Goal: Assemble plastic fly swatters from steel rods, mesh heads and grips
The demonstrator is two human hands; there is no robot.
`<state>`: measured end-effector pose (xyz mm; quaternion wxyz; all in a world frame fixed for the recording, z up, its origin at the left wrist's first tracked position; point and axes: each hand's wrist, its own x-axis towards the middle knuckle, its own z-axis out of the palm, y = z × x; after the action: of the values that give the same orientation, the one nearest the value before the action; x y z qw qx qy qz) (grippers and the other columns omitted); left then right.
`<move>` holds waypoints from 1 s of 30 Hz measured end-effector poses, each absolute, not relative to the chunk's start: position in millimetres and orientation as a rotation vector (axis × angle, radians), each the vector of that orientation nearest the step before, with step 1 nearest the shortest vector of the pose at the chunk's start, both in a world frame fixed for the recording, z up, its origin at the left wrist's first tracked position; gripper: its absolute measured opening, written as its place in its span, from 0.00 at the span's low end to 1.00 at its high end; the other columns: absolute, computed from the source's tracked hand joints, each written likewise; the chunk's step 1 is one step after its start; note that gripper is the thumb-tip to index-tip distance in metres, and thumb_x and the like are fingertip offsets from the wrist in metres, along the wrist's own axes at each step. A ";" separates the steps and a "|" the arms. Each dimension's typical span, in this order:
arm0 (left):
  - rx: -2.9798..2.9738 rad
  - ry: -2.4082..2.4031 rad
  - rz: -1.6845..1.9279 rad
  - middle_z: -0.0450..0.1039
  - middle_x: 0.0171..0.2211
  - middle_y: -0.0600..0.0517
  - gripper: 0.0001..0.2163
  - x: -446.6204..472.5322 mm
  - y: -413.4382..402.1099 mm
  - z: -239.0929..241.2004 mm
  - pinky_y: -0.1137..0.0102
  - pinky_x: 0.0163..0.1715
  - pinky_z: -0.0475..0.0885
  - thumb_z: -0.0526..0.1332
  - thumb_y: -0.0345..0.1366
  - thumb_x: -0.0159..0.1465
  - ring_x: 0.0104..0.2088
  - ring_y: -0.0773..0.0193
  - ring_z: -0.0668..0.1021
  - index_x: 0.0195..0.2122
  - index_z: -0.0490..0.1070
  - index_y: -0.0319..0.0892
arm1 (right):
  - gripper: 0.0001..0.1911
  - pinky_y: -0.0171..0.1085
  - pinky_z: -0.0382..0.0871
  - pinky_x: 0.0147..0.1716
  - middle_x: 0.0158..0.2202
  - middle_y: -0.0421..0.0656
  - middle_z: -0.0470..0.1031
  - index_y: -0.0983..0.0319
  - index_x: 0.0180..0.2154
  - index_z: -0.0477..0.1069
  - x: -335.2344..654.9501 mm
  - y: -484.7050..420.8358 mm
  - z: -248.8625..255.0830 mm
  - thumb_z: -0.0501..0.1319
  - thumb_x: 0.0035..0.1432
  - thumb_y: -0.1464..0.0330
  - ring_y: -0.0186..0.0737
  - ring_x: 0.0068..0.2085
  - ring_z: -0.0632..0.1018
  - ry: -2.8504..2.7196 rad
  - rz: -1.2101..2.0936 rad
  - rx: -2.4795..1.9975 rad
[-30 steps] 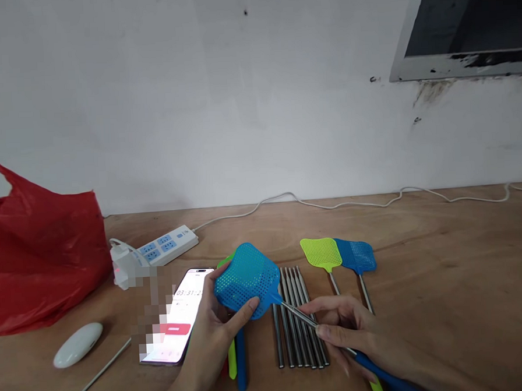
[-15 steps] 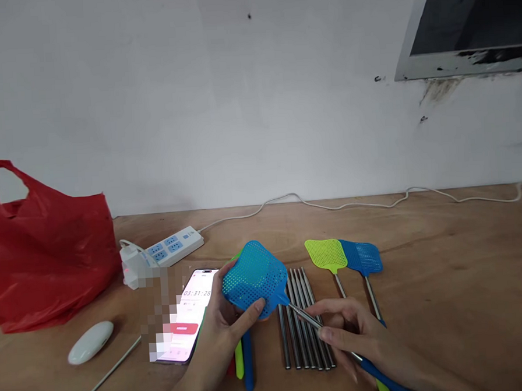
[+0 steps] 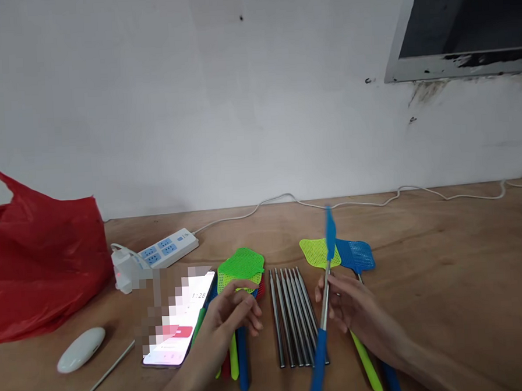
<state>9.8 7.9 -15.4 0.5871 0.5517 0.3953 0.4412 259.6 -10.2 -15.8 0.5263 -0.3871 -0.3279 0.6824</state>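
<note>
The right hand (image 3: 354, 304) grasps a blue plastic fly swatter with a slim silver metal shaft (image 3: 326, 300), pinching the shaft between thumb and fingers. The swatter is raised in front of the wooden table, its head pointing to twelve o'clock and its blue handle to between six and seven. Half a second ago its broad mesh face showed and it slanted from ten to four o'clock; now the head is seen edge-on.

The left hand (image 3: 230, 314) was holding that head then. It has now released it, and its fingers are loosely curled. Just at its one o'clock, a bright-green mesh swatter head (image 3: 243, 263), largely covered before, shows on top of a pile; whether the fingers touch the pile, I cannot tell.

From the right hand, a row of straight silver metal rods (image 3: 293, 316) lies at nine o'clock, a yellow-green mesh swatter (image 3: 314, 252) at eleven and a deep-blue mesh swatter (image 3: 356, 254) at twelve. From the left hand, a lit smartphone (image 3: 178, 334) lies at nine o'clock, and a white power strip (image 3: 174, 251) at between ten and eleven.
</note>
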 end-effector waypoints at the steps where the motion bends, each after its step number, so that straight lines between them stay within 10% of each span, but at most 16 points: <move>1: 1.355 0.922 0.985 0.75 0.30 0.53 0.18 11.0 5.4 -14.5 0.70 0.30 0.72 0.65 0.52 0.64 0.30 0.63 0.77 0.43 0.72 0.42 | 0.20 0.27 0.64 0.18 0.30 0.42 0.78 0.62 0.32 0.77 259.5 -9.3 -16.1 0.74 0.49 0.52 0.32 0.25 0.75 -0.771 1.632 -0.902; 5: 1.563 0.961 0.805 0.75 0.38 0.51 0.17 14.6 -5.5 -10.5 0.70 0.37 0.72 0.59 0.53 0.69 0.38 0.62 0.77 0.45 0.73 0.44 | 0.18 0.31 0.72 0.28 0.34 0.46 0.81 0.62 0.31 0.78 258.3 -8.1 -17.7 0.73 0.51 0.53 0.39 0.33 0.80 -0.760 1.629 -0.834; 11: 1.673 0.951 0.558 0.68 0.26 0.57 0.17 12.5 -13.4 -21.7 0.75 0.23 0.66 0.54 0.54 0.71 0.23 0.69 0.69 0.46 0.69 0.44 | 0.20 0.39 0.73 0.36 0.37 0.47 0.83 0.59 0.38 0.78 255.0 -11.9 -17.9 0.70 0.53 0.51 0.45 0.37 0.82 -0.801 1.684 -0.750; 19: 1.978 1.123 0.587 0.72 0.34 0.54 0.15 10.4 -10.7 -8.6 0.69 0.40 0.67 0.52 0.50 0.72 0.37 0.60 0.73 0.40 0.71 0.46 | 0.21 0.34 0.69 0.26 0.29 0.42 0.79 0.60 0.32 0.79 262.6 -0.4 -24.9 0.75 0.43 0.51 0.37 0.28 0.75 -0.663 1.417 -0.863; 30: 1.979 1.093 0.632 0.71 0.33 0.54 0.15 13.7 -14.7 -16.4 0.69 0.37 0.66 0.51 0.49 0.73 0.35 0.59 0.73 0.37 0.69 0.46 | 0.22 0.34 0.66 0.22 0.23 0.41 0.75 0.62 0.34 0.82 250.3 -8.8 -25.9 0.73 0.48 0.50 0.35 0.24 0.72 -0.819 1.374 -0.848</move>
<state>13.7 -14.7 -16.4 0.3865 0.7776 0.4294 0.2482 250.3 -8.8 -25.9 0.6174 -0.3683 -0.3559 0.5970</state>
